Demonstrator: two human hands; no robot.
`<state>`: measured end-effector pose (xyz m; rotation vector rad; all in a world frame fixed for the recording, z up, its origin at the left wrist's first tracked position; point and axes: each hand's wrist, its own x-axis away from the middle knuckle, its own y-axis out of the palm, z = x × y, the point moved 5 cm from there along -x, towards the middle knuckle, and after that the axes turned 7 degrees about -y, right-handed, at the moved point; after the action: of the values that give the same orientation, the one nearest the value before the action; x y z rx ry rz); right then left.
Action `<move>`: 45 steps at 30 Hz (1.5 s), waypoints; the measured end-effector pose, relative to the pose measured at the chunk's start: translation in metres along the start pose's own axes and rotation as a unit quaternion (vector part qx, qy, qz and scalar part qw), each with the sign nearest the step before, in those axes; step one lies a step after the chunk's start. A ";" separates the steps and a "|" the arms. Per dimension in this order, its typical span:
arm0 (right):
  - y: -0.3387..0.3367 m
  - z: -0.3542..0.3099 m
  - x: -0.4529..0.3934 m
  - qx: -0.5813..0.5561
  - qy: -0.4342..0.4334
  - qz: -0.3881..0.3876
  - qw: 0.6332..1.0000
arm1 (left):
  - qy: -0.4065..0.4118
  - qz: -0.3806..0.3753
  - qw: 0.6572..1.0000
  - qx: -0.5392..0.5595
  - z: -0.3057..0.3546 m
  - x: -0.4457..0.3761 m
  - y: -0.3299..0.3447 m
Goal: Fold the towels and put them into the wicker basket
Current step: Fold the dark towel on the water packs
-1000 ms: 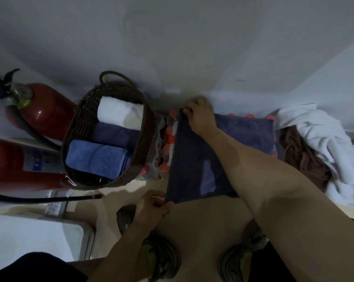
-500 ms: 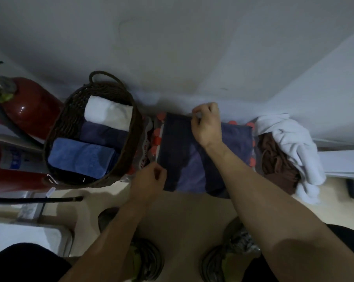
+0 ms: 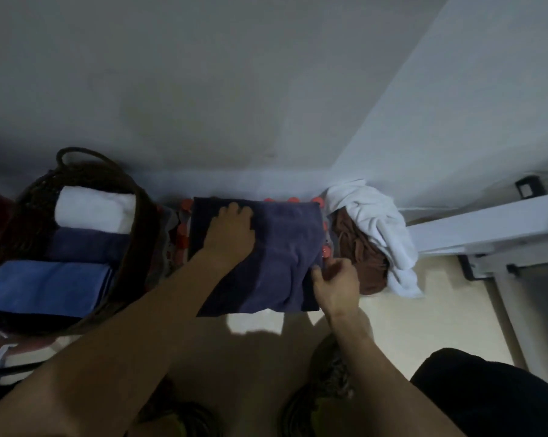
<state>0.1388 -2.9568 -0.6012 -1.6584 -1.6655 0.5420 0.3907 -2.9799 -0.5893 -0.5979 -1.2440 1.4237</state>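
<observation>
- Shoes stand on the pale floor at the bottom.
- Right hand pinches the purple towel's right edge; the soft, rumpled towel lies roughly square over red-capped bottles.
- Left hand presses flat on its far-left part.
- Left, the wicker basket holds blue, purple and white folded towels, long axes crosswise.
- Right, a white towel and a brown towel lie heaped, crowding the work.

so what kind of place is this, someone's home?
Hard to say; more likely a storage or utility corner than a living room. The purple towel is being folded on a pack of red-capped bottles on the floor against a bare wall, beside the wicker basket.
</observation>
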 end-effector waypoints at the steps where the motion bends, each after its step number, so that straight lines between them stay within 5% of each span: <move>1: 0.002 0.003 0.004 0.018 -0.002 -0.021 1.000 | 0.064 -0.002 0.998 0.025 0.024 -0.004 0.003; 3: 0.009 0.006 0.013 0.078 -0.028 -0.060 0.995 | 0.147 -0.060 0.985 0.070 0.062 -0.011 0.017; 6: 0.023 0.008 0.028 0.157 -0.077 -0.099 0.980 | 0.157 -0.128 0.979 0.010 0.087 -0.024 0.045; 14: 0.029 0.030 0.040 -0.093 -0.003 -0.087 0.992 | 0.123 -0.121 0.982 -0.072 0.090 -0.034 0.066; 22: 0.013 0.041 0.045 -0.159 -0.009 -0.016 0.987 | 0.112 -0.119 0.983 -0.087 0.086 -0.041 0.073; 28: 0.008 0.076 0.051 -0.044 0.085 -0.060 0.994 | 0.115 -0.149 0.974 -0.126 0.088 -0.047 0.078; 34: 0.010 0.078 0.052 -0.006 0.074 -0.053 0.996 | 0.113 -0.226 0.951 -0.176 0.095 -0.061 0.074; 39: 0.019 0.078 0.047 0.021 0.051 -0.138 0.989 | 0.109 -0.228 0.948 -0.195 0.099 -0.062 0.075; 45: -0.003 0.077 0.046 -0.045 0.118 -0.052 0.991 | 0.122 -0.167 0.969 -0.133 0.104 -0.029 0.054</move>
<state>0.0844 -2.8980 -0.6409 -1.6194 -1.6113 0.2121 0.2858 -3.0359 -0.6126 -0.6859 -1.2763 0.8820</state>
